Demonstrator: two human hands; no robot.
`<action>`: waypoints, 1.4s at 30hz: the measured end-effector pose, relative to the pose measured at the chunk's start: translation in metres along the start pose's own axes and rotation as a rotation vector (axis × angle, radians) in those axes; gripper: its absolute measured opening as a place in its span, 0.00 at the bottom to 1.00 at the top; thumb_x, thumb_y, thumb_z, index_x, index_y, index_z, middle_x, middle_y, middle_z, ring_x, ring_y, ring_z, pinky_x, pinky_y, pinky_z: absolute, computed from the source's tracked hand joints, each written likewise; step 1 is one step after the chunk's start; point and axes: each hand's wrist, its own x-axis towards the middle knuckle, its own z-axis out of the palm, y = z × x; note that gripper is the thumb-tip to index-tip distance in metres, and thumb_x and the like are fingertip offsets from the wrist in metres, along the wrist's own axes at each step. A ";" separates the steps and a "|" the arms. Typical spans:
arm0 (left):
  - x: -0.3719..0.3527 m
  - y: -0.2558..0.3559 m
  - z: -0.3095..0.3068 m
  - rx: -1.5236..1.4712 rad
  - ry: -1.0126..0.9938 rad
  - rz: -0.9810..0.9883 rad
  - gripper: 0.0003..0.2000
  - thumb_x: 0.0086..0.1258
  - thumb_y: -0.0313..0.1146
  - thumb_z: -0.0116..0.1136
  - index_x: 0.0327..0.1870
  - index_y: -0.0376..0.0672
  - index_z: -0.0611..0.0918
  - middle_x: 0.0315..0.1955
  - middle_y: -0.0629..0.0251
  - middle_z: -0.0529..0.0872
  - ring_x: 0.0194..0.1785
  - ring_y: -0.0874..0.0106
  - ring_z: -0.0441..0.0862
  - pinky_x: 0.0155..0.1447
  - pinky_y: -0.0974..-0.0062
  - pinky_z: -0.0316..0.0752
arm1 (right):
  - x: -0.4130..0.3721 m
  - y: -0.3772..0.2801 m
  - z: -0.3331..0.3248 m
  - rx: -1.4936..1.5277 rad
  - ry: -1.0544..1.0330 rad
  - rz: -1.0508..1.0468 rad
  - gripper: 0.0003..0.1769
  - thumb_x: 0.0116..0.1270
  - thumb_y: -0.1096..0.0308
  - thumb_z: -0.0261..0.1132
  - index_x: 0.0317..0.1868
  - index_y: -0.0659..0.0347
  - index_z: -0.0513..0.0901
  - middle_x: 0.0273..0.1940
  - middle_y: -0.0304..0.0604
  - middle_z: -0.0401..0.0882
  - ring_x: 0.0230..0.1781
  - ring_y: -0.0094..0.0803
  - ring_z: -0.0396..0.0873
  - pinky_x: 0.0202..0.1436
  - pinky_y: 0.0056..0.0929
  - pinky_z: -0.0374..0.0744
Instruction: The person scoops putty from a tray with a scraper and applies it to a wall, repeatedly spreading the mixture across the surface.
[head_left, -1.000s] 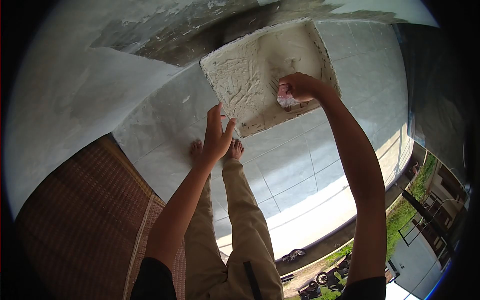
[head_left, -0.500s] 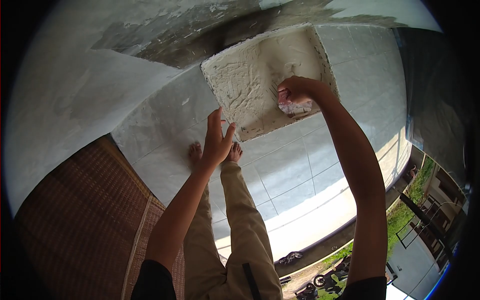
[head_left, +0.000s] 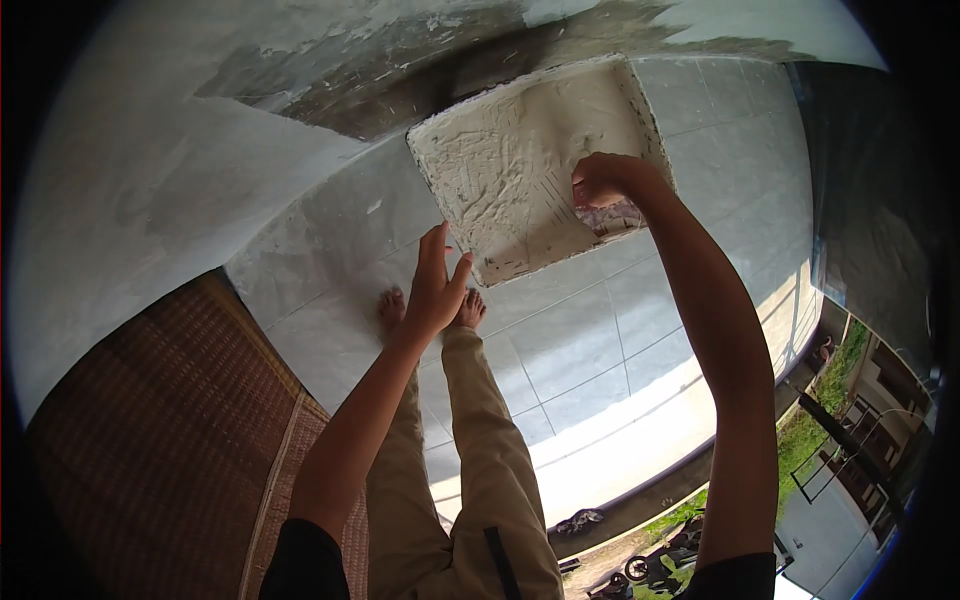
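Note:
A shallow rectangular tray [head_left: 440, 190] full of pale, wet plaster [head_left: 490, 150] lies on the floor, its surface ridged on the left and smoother on the right. Inside its right part, my right hand [head_left: 606, 180] is closed around a pinkish, plaster-smeared flat tool [head_left: 618, 217]. The hand covers most of this tool, and I cannot tell its exact kind. Short dark streaks mark the plaster just left of it. My left hand [head_left: 436, 288] has its fingers apart, thumb and fingertips at the tray's near left edge, with nothing in it.
Behind the tray rises a grey wall [head_left: 360, 90] with a dark, rough patch. My bare feet [head_left: 470, 308] stand on grey floor tiles [head_left: 575, 340] before the tray. A brown woven mat [head_left: 170, 430] is at lower left. Beyond the sunlit floor edge, a motorcycle [head_left: 650, 565] and grass show.
My right hand has moved slightly right with the pinkish tool, baring more streaked plaster to its left. My left hand stays by the tray edge, nearly unchanged.

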 end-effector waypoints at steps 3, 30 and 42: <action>0.000 0.001 -0.001 0.018 -0.015 -0.019 0.30 0.77 0.36 0.57 0.76 0.40 0.61 0.67 0.54 0.68 0.60 0.64 0.76 0.62 0.64 0.73 | -0.005 -0.002 0.000 -0.013 0.038 0.088 0.14 0.61 0.64 0.69 0.48 0.52 0.89 0.48 0.45 0.88 0.50 0.42 0.86 0.52 0.38 0.81; 0.013 0.234 -0.172 -0.080 0.238 0.379 0.20 0.77 0.29 0.53 0.68 0.39 0.73 0.59 0.54 0.81 0.65 0.62 0.77 0.69 0.62 0.68 | -0.161 -0.050 0.004 2.179 0.460 -1.001 0.22 0.79 0.67 0.58 0.69 0.63 0.72 0.59 0.35 0.79 0.59 0.24 0.78 0.63 0.30 0.76; -0.039 0.485 -0.348 -0.004 0.613 0.896 0.18 0.77 0.28 0.49 0.66 0.38 0.74 0.60 0.56 0.81 0.65 0.64 0.77 0.69 0.63 0.69 | -0.398 -0.131 -0.182 1.955 0.678 -1.374 0.21 0.77 0.73 0.55 0.67 0.66 0.71 0.62 0.45 0.79 0.60 0.32 0.80 0.66 0.36 0.79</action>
